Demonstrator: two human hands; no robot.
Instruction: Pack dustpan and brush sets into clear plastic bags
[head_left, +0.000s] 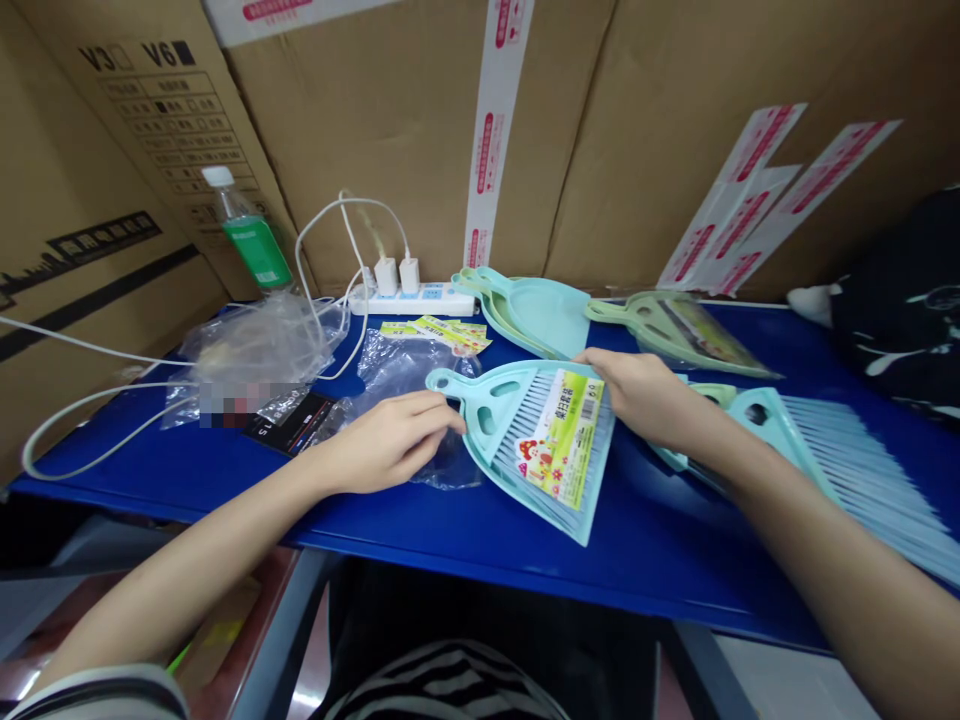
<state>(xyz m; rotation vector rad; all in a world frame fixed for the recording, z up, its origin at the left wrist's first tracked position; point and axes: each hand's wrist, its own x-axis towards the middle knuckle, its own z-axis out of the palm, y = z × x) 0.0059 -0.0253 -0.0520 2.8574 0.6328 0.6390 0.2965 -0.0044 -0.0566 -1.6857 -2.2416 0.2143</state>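
Head view: Pale-blue dustpan-and-brush set near the middle of the blue table's front edge, label card facing up. Left hand: partly curled, fingertips at the handle end. Right hand: thumb and fingers nearly closed on the set's far right corner. Stacked pans by rear edge.

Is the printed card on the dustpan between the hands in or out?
In: the printed card lies over the brush bristles, within the dustpan's outline.
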